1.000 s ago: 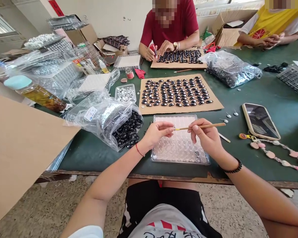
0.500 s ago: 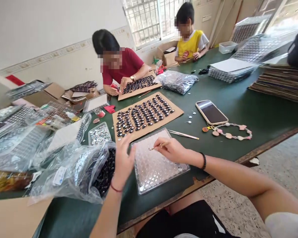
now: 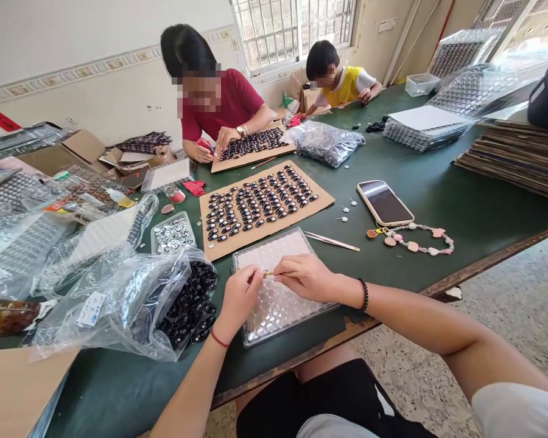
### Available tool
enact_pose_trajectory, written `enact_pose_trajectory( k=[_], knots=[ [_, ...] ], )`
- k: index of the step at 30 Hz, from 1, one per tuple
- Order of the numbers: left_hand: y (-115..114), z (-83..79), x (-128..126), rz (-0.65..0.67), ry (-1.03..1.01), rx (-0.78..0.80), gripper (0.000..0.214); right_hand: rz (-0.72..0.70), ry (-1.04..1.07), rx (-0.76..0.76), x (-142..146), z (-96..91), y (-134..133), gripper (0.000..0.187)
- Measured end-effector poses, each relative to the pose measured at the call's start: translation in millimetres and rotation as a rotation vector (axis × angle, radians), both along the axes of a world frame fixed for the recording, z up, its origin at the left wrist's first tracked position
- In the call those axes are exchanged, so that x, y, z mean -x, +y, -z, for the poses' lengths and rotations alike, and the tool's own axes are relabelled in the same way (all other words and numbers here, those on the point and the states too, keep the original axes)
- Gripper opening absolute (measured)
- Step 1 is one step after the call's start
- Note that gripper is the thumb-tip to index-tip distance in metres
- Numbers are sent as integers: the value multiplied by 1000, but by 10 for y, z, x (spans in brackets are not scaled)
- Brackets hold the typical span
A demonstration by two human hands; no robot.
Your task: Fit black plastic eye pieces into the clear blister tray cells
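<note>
Over a clear plastic tray (image 3: 274, 325) with rows of round pockets, my two hands meet nearly tip to tip. My right hand (image 3: 305, 278) pinches a thin yellowish stick (image 3: 269, 274), whose end points at my left fingers. My left hand (image 3: 241, 296) is closed in a pinch at that end; whatever lies between its fingertips is too small to make out. Just beyond the tray lies a cardboard sheet (image 3: 326, 202) bearing rows of black oval pieces with pale, shiny centres. A pair of tweezers (image 3: 332, 241) rests right of the tray.
To the left are a bag of black pieces (image 3: 187, 304) and a box of small silvery discs (image 3: 173, 234). A phone (image 3: 386, 202) with a beaded strap (image 3: 432, 249) lies right. Two people sit across, one working at another cardboard sheet (image 3: 228, 163). Stacked cardboard (image 3: 511, 158) stands far right.
My left hand has come from open above the tray's left edge to a pinch at the stick's end. My right hand has moved slightly left with the stick. The view has shifted.
</note>
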State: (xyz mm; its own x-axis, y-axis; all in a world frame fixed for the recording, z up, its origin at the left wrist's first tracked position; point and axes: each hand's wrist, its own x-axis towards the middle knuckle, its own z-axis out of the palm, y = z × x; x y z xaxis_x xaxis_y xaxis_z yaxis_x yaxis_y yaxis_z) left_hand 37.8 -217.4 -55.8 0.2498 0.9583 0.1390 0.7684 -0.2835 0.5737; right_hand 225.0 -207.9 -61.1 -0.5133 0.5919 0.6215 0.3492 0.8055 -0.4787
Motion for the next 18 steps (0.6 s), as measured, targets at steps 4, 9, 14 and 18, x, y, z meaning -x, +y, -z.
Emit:
enact_pose_trajectory(
  k=[4, 9, 14, 18],
  knots=[
    [4, 21, 10, -16, -68, 11, 30, 47, 36, 41, -6, 9, 6, 16],
    [-25, 37, 31, 29, 140, -214, 24, 67, 25, 76, 14, 44, 14, 16],
    [-30, 1, 28, -50, -1, -36, 26, 101, 138, 166, 14, -1, 20, 15],
    [-32, -4, 12, -57, -77, 23, 28, 93, 177, 231, 21, -8, 16, 16]
  ],
)
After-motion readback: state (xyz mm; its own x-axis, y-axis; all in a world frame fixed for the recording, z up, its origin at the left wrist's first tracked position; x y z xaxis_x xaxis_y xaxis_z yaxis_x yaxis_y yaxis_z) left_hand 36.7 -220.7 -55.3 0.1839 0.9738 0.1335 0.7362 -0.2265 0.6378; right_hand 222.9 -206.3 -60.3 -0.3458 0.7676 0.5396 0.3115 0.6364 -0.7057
